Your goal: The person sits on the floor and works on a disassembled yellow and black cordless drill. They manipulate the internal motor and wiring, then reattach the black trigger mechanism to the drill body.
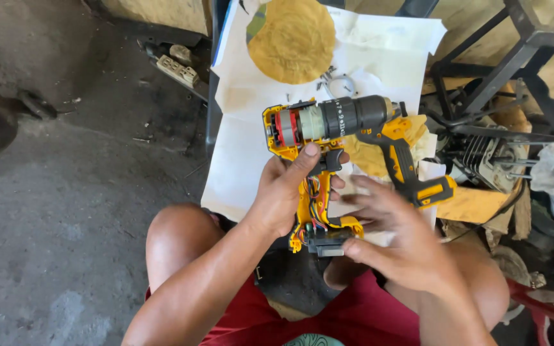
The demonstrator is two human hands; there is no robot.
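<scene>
Red shorts [354, 317] and a bare knee [177, 234] sit closest, the person seated low with both forearms reaching forward over the lap. Just beyond, the right hand [395, 240] is spread wide, fingers loose and a little blurred, its thumb tip touching the dark foot of an opened yellow drill [318, 160]; it grips nothing. The left hand [283, 189] is wrapped around the drill's handle, thumb pressed up against the body below the motor, holding the tool over the near edge of the bench [208, 122]. One shell half is off, so the red motor, the grey gearbox and the black chuck lie bare along the top, and coloured wires run down inside the handle. Beside it to the right, the loose yellow shell half [411, 170] rests on white paper [242, 147] that covers the bench. Farther back on the paper lie a few small metal parts [336, 82] and a round yellow pad [295, 40]. Off to the right stands a dark metal frame [520, 57], and to the left a beige outlet strip [177, 69] lies on the concrete floor [65, 211].
</scene>
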